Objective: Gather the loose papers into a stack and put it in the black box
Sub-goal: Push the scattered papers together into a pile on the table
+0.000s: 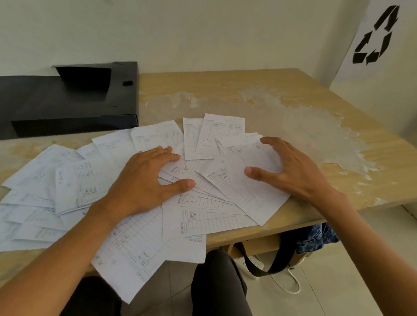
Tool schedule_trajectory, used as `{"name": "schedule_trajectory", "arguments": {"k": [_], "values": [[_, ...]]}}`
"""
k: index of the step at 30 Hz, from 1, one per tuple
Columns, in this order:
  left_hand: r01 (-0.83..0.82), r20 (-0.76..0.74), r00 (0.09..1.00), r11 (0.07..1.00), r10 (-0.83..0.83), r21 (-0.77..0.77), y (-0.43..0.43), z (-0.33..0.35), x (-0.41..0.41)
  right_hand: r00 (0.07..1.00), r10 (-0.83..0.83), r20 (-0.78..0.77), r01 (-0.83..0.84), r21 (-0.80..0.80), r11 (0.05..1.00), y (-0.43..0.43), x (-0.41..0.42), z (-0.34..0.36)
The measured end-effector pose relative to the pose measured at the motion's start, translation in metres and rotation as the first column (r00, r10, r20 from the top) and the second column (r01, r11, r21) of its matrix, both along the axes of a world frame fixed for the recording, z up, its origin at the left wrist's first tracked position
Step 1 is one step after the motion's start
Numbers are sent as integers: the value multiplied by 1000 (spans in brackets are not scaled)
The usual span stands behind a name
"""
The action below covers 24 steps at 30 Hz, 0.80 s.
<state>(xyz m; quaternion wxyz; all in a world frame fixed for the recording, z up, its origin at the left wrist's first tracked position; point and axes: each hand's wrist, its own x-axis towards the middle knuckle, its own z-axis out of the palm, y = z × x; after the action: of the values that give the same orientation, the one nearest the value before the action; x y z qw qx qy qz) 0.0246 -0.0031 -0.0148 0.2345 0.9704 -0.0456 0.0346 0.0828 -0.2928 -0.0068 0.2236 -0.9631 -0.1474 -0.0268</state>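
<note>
Several loose white printed papers (pixel 209 221) lie fanned and overlapping across the near part of the wooden table (pixel 314 113), some hanging over its front edge. My left hand (pixel 146 181) rests flat on the middle of the spread, fingers apart. Palm down on the right-hand sheets is my right hand (pixel 288 171), fingers spread wide. Neither hand grips a sheet. The black box (pixel 50 102) lies at the table's back left against the wall, with an open flap on top.
The tabletop has worn, peeling white patches at the back right. A white panel with a black recycling sign (pixel 374 36) stands beyond the table's right corner. A black strap and blue cloth (pixel 316 238) hang under the table beside my knees.
</note>
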Motion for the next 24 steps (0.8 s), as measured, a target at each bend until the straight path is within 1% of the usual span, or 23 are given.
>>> {"name": "schedule_trajectory", "arguments": {"k": [4,6,11,16,24], "values": [[8,-3,1000,1000,-8,-2,0,1,-1,999,32,-30,-37,-196,980,17,-14,-1],[8,-7,1000,1000,-8,-1,0,1,-1,998,39,-39,-47,-226,973,22,-15,-4],[2,-10,1000,1000,-2,6,0,1,-2,998,43,-38,-49,-177,983,25,-11,-1],[3,-5,1000,1000,-3,5,0,2,-2,998,30,56,-24,-103,994,25,-9,-6],[-5,-14,1000,1000,5,12,-1,2,-2,993,-15,115,26,-92,995,31,0,-8]]}}
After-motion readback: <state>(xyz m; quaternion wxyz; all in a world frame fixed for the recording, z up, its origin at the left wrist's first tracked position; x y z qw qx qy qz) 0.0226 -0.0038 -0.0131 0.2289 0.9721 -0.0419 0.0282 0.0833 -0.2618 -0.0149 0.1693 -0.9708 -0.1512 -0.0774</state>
